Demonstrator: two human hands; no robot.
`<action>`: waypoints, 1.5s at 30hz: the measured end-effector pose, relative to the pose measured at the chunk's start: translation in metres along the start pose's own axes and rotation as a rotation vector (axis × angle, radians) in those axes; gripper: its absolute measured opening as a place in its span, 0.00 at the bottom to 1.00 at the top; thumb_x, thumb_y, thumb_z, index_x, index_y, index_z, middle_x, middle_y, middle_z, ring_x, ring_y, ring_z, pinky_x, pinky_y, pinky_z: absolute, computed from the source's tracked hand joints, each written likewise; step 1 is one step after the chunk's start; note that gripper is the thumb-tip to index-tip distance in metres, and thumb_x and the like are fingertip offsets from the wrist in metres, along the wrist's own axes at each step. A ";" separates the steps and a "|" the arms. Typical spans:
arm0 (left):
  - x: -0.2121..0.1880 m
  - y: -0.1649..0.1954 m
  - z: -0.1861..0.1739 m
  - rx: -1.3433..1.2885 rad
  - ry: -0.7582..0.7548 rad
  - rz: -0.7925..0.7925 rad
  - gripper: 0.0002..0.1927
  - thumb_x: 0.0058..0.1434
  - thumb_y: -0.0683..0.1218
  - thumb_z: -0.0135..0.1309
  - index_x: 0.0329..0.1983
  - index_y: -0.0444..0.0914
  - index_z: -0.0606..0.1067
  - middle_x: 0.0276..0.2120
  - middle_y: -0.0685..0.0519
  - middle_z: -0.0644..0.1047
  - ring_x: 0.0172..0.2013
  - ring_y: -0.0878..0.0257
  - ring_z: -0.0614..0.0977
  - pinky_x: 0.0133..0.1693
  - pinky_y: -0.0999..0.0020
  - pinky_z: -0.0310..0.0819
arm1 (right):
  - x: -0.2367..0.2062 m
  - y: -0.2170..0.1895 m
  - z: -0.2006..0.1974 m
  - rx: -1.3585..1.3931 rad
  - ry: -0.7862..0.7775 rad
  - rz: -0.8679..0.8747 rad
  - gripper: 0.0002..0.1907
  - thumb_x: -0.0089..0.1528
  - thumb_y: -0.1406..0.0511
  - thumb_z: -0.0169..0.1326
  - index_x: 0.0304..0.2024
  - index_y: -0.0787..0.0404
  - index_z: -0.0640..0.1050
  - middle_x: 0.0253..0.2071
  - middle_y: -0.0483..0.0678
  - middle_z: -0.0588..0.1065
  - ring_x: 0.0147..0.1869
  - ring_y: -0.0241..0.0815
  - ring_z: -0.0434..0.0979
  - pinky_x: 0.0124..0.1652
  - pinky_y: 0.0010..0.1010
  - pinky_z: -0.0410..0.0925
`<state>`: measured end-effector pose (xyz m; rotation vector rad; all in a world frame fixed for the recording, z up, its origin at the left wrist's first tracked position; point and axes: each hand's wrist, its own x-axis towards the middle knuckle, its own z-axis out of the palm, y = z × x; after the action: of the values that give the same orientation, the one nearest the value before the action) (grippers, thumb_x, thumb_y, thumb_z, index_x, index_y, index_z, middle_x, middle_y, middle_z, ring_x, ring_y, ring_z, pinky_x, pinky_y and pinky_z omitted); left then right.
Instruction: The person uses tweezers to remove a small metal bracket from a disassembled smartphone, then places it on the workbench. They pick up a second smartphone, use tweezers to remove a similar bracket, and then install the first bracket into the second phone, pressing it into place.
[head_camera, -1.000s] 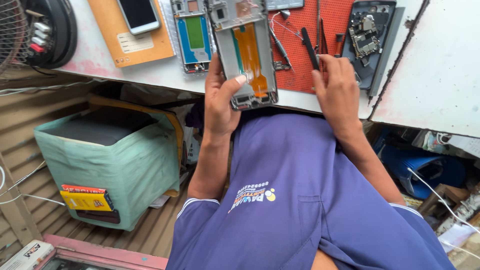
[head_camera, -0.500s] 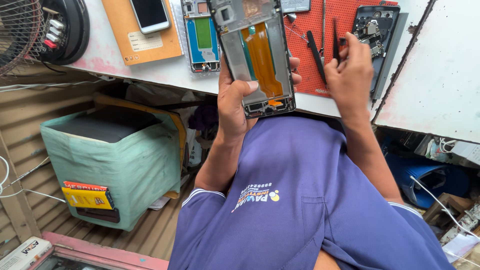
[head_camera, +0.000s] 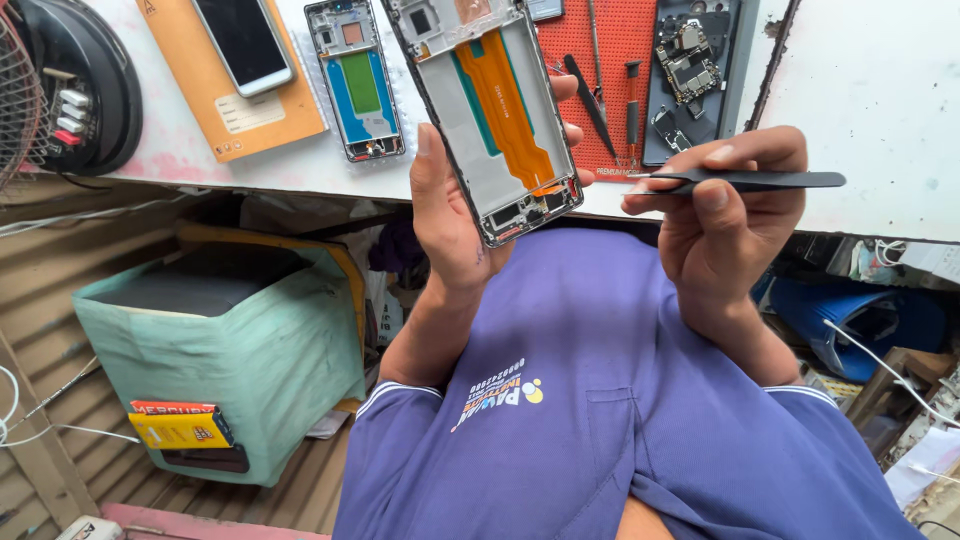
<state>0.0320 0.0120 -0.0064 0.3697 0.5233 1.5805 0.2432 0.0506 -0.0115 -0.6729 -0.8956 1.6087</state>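
My left hand grips an opened phone frame and holds it upright above the table edge, inner side toward me. An orange flex cable runs down the frame's middle. My thumb lies on its left edge and my fingers wrap around the right. My right hand pinches black tweezers held level. Their tip points left, just off the frame's lower right corner.
On the white table lie a second phone frame with a green and blue inside, a phone on an orange box, and a red mat with tools and a circuit board. A green-covered box stands at the lower left.
My left hand has lifted the phone frame closer to me. My right hand has left the mat and now holds the tweezers beside the frame.
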 end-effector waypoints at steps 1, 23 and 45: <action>0.000 -0.001 0.002 -0.005 0.002 0.001 0.40 0.81 0.68 0.27 0.75 0.30 0.59 0.65 0.35 0.69 0.57 0.52 0.79 0.54 0.50 0.83 | 0.000 0.000 0.001 -0.004 0.004 0.004 0.16 0.75 0.65 0.58 0.51 0.67 0.65 0.40 0.60 0.77 0.42 0.47 0.84 0.45 0.40 0.81; -0.015 -0.029 0.019 0.244 -0.004 0.173 0.58 0.58 0.79 0.48 0.79 0.41 0.47 0.70 0.53 0.56 0.67 0.60 0.65 0.68 0.43 0.66 | -0.006 -0.028 0.000 -0.599 -0.232 -0.354 0.15 0.67 0.60 0.59 0.48 0.62 0.71 0.46 0.53 0.71 0.40 0.44 0.83 0.40 0.29 0.81; -0.016 -0.037 0.012 0.154 -0.050 0.196 0.63 0.41 0.65 0.72 0.75 0.38 0.55 0.63 0.52 0.68 0.65 0.59 0.70 0.71 0.47 0.62 | 0.010 -0.050 0.020 -0.680 -0.379 -0.289 0.13 0.62 0.74 0.62 0.46 0.66 0.73 0.44 0.60 0.78 0.54 0.54 0.82 0.54 0.44 0.79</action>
<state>0.0706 -0.0011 -0.0148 0.5907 0.5859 1.7187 0.2516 0.0611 0.0420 -0.6605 -1.7750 1.1731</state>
